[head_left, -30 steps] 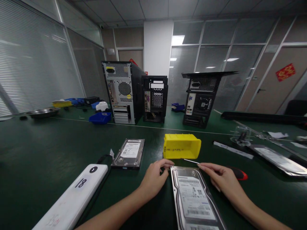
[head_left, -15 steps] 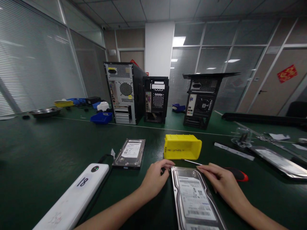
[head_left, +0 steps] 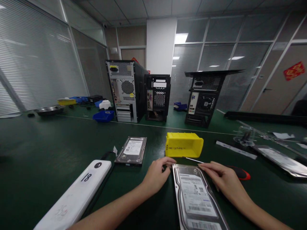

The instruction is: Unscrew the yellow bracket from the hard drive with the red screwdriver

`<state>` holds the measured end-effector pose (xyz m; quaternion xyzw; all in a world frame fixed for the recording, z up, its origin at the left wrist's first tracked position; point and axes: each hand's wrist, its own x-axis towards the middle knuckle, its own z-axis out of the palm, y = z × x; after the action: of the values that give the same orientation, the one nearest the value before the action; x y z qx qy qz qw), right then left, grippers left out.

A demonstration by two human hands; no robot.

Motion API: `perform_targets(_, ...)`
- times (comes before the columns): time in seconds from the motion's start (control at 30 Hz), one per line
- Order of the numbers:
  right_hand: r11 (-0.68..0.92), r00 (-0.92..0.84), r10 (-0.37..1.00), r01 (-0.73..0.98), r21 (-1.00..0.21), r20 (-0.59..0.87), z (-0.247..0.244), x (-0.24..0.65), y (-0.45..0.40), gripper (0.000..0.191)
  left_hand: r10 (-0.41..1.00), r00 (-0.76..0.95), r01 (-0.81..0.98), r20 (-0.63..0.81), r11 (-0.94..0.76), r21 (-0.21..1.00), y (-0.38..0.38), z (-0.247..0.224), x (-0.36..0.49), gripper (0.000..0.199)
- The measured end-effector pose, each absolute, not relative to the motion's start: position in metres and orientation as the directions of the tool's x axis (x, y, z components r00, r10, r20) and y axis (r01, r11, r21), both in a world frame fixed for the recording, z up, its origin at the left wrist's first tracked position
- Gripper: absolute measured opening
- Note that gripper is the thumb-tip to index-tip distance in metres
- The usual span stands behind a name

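Note:
A silver hard drive (head_left: pixel 195 195) with a white label lies in front of me, running off the bottom edge. My left hand (head_left: pixel 159 174) is closed at its far left corner, fingertips curled against the edge. At the far right corner, my right hand (head_left: pixel 222 175) has thumb and fingers pressed together on the drive's edge. Behind my right hand lies a screwdriver with a black and red handle (head_left: pixel 241 172); its thin shaft points toward a yellow bin (head_left: pixel 184 145) tipped on its side. A second hard drive (head_left: pixel 131 150) rests flat to the left.
A white power bank (head_left: pixel 76 195) marked 18, with a black cable, lies at left. Several computer cases (head_left: pixel 126 91) stand at the back. A blue bin (head_left: pixel 103 116) and a metal dish (head_left: pixel 49 110) are back left. Another drive (head_left: pixel 280 158) and a clear cup (head_left: pixel 245 135) sit right.
The view has shifted slightly, so everything appears a little higher and further right. Both hands stay at the far corners of the hard drive.

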<state>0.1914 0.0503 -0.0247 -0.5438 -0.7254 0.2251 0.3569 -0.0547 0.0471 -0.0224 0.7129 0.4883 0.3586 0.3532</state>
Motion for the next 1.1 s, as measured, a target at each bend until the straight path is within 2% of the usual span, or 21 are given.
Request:
perform_targets(0.27, 0.351, -0.159, 0.932, 0.624, -0.698, 0.326, -0.0227, 0.1890, 0.0522, 0.035, 0.950, 0.262, 0.451, 0.168, -0.275, 0.849, 0.0462, -0.0210, -0.0538, 0.036)
perform_targets(0.53, 0.348, -0.168, 0.933, 0.642, -0.683, 0.317, -0.0259, 0.1921, 0.0481, 0.034, 0.951, 0.258, 0.433, 0.171, -0.272, 0.859, 0.0464, -0.0219, -0.0547, 0.036)
perform_targets(0.73, 0.214, -0.094, 0.976, 0.600, -0.771, 0.198, -0.0248, 0.1911, 0.0462, 0.045, 0.948, 0.263, 0.427, 0.176, -0.278, 0.860, 0.0471, -0.0224, -0.0552, 0.036)
perform_targets(0.83, 0.179, -0.085, 0.984, 0.577, -0.797, 0.160, -0.0252, 0.1908, 0.0466, 0.044, 0.948, 0.266, 0.429, 0.174, -0.278, 0.860, 0.0468, -0.0228, -0.0547, 0.036)
perform_targets(1.0, 0.299, -0.143, 0.953, 0.603, -0.740, 0.269, -0.0238, 0.1904, 0.0463, 0.034, 0.951, 0.264, 0.449, 0.160, -0.268, 0.853, 0.0469, -0.0214, -0.0544, 0.035)
perform_targets(1.1, 0.286, -0.139, 0.957, 0.602, -0.745, 0.254, -0.0230, 0.1900, 0.0461, 0.035, 0.951, 0.268, 0.462, 0.153, -0.266, 0.846, 0.0463, -0.0191, -0.0545, 0.035)
